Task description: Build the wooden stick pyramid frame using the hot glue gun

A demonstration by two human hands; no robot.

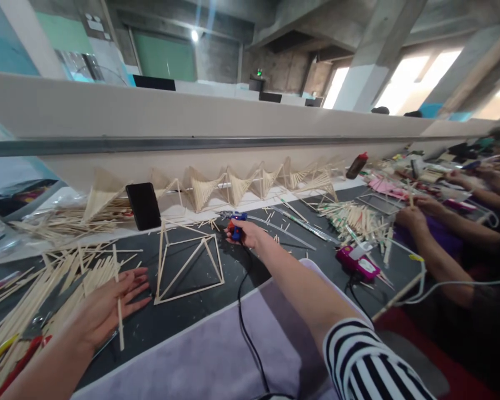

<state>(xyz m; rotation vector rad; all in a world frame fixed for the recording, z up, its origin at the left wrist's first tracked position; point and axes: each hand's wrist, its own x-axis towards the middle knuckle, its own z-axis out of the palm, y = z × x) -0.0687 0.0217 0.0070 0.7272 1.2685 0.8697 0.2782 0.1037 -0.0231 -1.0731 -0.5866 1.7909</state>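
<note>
My right hand is wrapped round a small blue glue gun, its nozzle pointing left; a black cord runs down from it. My left hand has its fingers stretched out to the right, with a thin wooden stick held across them; how the thumb sits on it is hard to see. Between my hands a frame of glued wooden sticks stands on the dark mat. Loose sticks lie in a pile under and beside my left hand.
Red- and yellow-handled pliers lie at the lower left. A black phone leans at the back, near a row of twisted stick models. A magenta glue gun holder and a stick heap are right. A co-worker's hands are beyond.
</note>
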